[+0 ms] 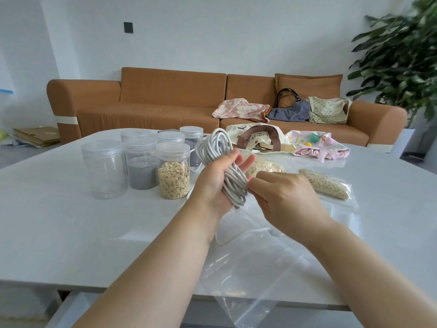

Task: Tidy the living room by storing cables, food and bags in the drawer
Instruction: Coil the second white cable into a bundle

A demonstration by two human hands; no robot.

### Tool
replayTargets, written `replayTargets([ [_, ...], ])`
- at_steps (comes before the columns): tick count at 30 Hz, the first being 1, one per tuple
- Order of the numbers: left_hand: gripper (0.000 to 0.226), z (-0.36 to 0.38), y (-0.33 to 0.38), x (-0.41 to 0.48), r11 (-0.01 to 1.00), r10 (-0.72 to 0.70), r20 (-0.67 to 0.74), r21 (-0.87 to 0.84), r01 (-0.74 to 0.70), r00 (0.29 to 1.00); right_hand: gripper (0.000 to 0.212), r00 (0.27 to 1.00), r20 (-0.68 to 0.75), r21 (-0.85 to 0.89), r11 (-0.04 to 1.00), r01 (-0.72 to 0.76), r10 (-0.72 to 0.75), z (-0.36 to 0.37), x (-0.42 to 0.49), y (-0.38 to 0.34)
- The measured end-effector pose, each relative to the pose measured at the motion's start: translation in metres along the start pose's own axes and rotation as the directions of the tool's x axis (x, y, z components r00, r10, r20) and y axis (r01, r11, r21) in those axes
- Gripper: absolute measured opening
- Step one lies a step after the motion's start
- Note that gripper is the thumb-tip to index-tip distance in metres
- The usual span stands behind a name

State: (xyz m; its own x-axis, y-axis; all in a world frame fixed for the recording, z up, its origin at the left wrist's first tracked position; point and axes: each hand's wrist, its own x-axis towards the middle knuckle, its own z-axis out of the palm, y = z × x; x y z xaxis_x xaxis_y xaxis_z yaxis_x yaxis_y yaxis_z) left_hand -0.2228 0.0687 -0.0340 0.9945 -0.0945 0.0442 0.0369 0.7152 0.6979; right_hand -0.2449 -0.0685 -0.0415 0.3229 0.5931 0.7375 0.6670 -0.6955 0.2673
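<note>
A coil of white cable (218,150) stands upright above the table, wound around my left hand (216,178), whose thumb holds the loops against the palm. My right hand (281,197) pinches the lower part of the coil from the right. A loose cable end hangs down to a clear zip bag (250,275) lying at the table's front edge. Two clear bags of oats (324,183) lie to the right. A cream tote with brown handles (257,138) and a pink pouch (319,145) lie behind the coil.
Several lidded clear jars (104,169) stand left of centre, some with oats or grey powder. The white table (71,221) stretches left. Behind it is a brown sofa (165,107) carrying three fabric bags (290,110). A plant (402,58) stands at right.
</note>
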Motion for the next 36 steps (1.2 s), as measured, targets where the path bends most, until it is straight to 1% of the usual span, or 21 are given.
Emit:
replayTargets([
  [2,0.027,0.002,0.003,-0.003,0.999,-0.011,-0.012,-0.046,0.01,1.0,0.016,1.0,-0.012,0.062,0.998,-0.021,0.022,0.001,-0.001,0.001],
  [4,0.032,0.005,0.006,-0.007,0.992,-0.011,-0.035,-0.125,0.006,0.999,0.011,0.985,-0.051,0.245,0.958,-0.148,0.166,0.0,0.0,-0.001],
  [5,0.034,0.007,0.008,-0.008,0.988,0.006,-0.034,-0.156,-0.011,0.999,0.01,0.955,-0.045,0.363,0.895,-0.258,0.293,-0.002,0.002,-0.003],
  [6,0.033,0.008,0.009,-0.009,0.982,0.031,-0.023,-0.187,-0.034,0.999,0.011,0.905,0.008,0.478,0.793,-0.377,0.425,-0.003,0.005,-0.003],
  [7,0.031,0.008,0.01,-0.01,0.975,0.052,-0.002,-0.216,-0.051,0.999,0.014,0.851,0.102,0.573,0.668,-0.474,0.516,-0.004,0.007,-0.002],
  [8,0.028,0.008,0.012,-0.01,0.969,0.069,0.027,-0.241,-0.06,0.997,0.017,0.805,0.213,0.632,0.55,-0.546,0.554,-0.005,0.008,0.001],
  [9,0.024,0.007,0.014,-0.01,0.964,0.086,0.059,-0.256,-0.069,0.995,0.021,0.773,0.307,0.643,0.478,-0.599,0.555,-0.006,0.008,0.005],
  [10,0.019,0.005,0.016,-0.01,0.96,0.107,0.085,-0.267,-0.08,0.991,0.024,0.752,0.366,0.621,0.457,-0.636,0.549,-0.008,0.007,0.01],
  [13,0.017,-0.002,0.022,-0.006,0.954,0.154,0.092,-0.274,-0.124,0.984,0.03,0.701,0.42,0.568,0.435,-0.699,0.577,-0.01,0.007,0.025],
  [15,0.021,-0.007,0.025,-0.002,0.962,0.162,0.06,-0.232,-0.144,0.985,0.029,0.675,0.47,0.616,0.336,-0.713,0.569,-0.011,0.005,0.034],
  [16,0.021,-0.008,0.025,-0.001,0.966,0.164,0.043,-0.207,-0.152,0.985,0.027,0.662,0.502,0.661,0.247,-0.708,0.556,-0.011,0.003,0.039],
  [18,0.02,-0.01,0.025,0.001,0.974,0.166,0.017,-0.157,-0.162,0.986,0.021,0.651,0.566,0.744,0.027,-0.668,0.506,-0.011,-0.001,0.047],
  [20,0.019,-0.012,0.025,0.002,0.98,0.167,0.002,-0.114,-0.166,0.986,0.019,0.665,0.637,0.765,-0.215,-0.607,0.39,-0.012,-0.005,0.054],
  [23,0.019,-0.012,0.027,0.002,0.981,0.179,-0.005,-0.076,-0.179,0.984,0.028,0.691,0.668,0.706,-0.528,-0.471,0.275,-0.012,-0.008,0.065],
  [26,0.018,-0.012,0.028,0.002,0.984,0.18,-0.023,-0.016,-0.18,0.983,0.015,0.744,0.649,0.564,-0.756,-0.331,0.158,-0.01,-0.006,0.069],
  [28,0.016,-0.011,0.027,0.001,0.98,0.168,-0.027,0.112,-0.164,0.985,0.027,0.715,0.676,0.527,-0.795,-0.299,0.178,-0.008,-0.004,0.065],
  [29,0.014,-0.009,0.025,0.0,0.971,0.157,-0.025,0.187,-0.15,0.987,0.026,0.687,0.69,0.546,-0.787,-0.287,0.227,-0.008,-0.003,0.063],
  [30,0.014,-0.008,0.022,-0.001,0.958,0.139,-0.023,0.257,-0.128,0.99,0.024,0.648,0.676,0.659,-0.683,-0.316,0.352,-0.012,-0.002,0.06],
  [31,0.015,-0.007,0.02,-0.002,0.944,0.111,-0.024,0.316,-0.098,0.994,0.025,0.646,0.621,0.759,-0.546,-0.354,0.445,-0.016,0.0,0.054],
  [34,0.015,-0.005,0.014,-0.005,0.916,-0.035,0.025,0.401,0.022,0.999,0.035,0.707,0.5,0.866,-0.295,-0.404,0.5,-0.021,0.005,0.047],
  [36,0.022,-0.004,0.011,-0.007,0.899,-0.154,0.083,0.424,0.105,0.985,0.032,0.701,0.444,0.888,-0.168,-0.428,0.558,-0.021,0.007,0.044],
])
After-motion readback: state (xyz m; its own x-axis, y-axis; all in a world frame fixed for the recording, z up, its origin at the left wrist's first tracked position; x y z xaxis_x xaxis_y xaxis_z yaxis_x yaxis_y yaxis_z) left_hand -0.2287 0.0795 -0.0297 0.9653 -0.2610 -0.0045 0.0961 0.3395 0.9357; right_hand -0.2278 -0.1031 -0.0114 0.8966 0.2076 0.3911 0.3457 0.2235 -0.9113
